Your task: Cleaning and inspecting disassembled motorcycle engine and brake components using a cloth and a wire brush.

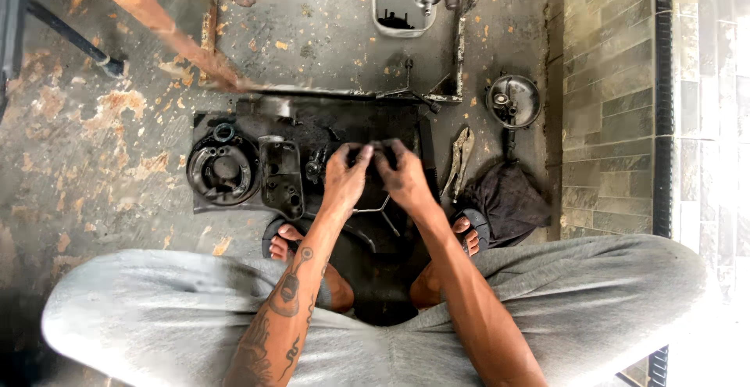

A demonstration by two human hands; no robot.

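Pinching a small dark part (373,151) between both hands at frame centre, over the black mat (406,125). Left hand (346,174) and right hand (402,176) meet fingertip to fingertip, closed on it; equally near. Part too small to tell its axis. Bent rod (373,207) lies just below the hands. Round brake plate (224,168) at left holds its shoes; pliers (459,160) right.

To my left a round brake plate (224,168) lies on the dark mat (205,125), a black cover (281,176) just beside it. Pliers (459,160), a dark rag (506,199) and a round drum (513,101) lie right.
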